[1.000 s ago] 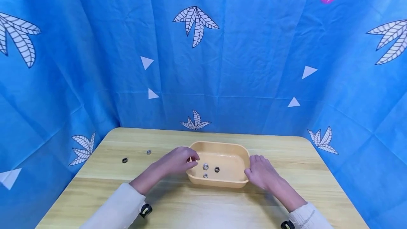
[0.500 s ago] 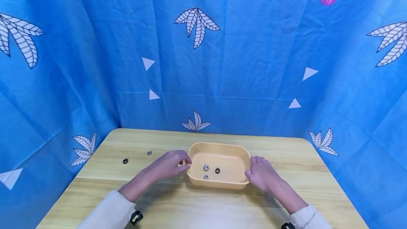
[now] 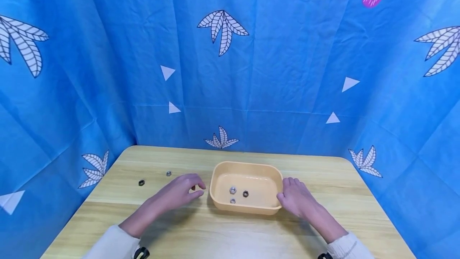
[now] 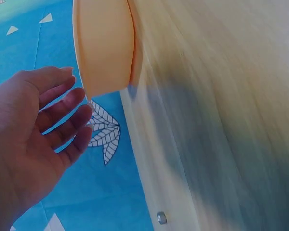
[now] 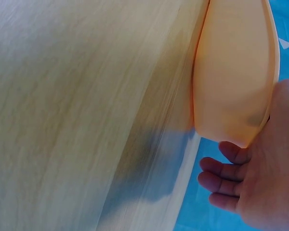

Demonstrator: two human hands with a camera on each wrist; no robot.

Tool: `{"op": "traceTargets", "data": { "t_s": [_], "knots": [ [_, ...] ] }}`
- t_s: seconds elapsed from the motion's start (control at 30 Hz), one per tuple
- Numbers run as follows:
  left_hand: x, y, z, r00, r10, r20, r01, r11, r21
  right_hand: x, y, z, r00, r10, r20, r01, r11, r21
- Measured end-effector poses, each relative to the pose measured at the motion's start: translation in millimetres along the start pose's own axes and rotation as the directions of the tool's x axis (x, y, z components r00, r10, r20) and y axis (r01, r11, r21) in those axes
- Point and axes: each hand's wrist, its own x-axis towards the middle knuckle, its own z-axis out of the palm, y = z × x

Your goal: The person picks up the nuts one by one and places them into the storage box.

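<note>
A shallow orange tray (image 3: 248, 165) stands mid-table with a silver nut (image 3: 232, 190), a black nut (image 3: 246, 193) and a smaller silver nut (image 3: 232, 200) inside. My left hand (image 3: 183, 189) hovers just left of the tray, fingers relaxed and holding nothing; the left wrist view shows that hand (image 4: 33, 144) spread and empty beside the tray (image 4: 106, 48). My right hand (image 3: 294, 197) rests against the tray's right end. In the right wrist view the right hand (image 5: 265, 187) touches the tray (image 5: 231, 72) with loosely bent fingers.
On the wooden table (image 3: 237, 231), left of my left hand, lie a black nut (image 3: 141, 182) and a silver nut (image 3: 168, 173); a silver nut (image 4: 161, 217) also shows in the left wrist view. Blue patterned cloth (image 3: 230, 71) walls the table on three sides.
My left hand has drawn back leftward from over the tray's left rim to the table beside it. The right hand and the tray have stayed put.
</note>
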Motion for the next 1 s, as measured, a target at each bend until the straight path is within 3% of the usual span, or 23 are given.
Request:
{"op": "traceTargets", "data": {
  "t_s": [0.53,1.0],
  "knots": [
    [-32.3,-34.0,-9.6,0.992,-0.127,0.023,0.128,0.990,-0.058,-0.1,0.3,0.9,1.000,-0.012,-0.006,0.012,1.000,-0.006],
    [-78.9,-57.5,-28.2,0.966,-0.254,0.051,0.259,0.945,-0.198,0.3,-0.8,0.8,1.000,-0.013,-0.015,0.013,1.000,-0.006]
  ]
}}
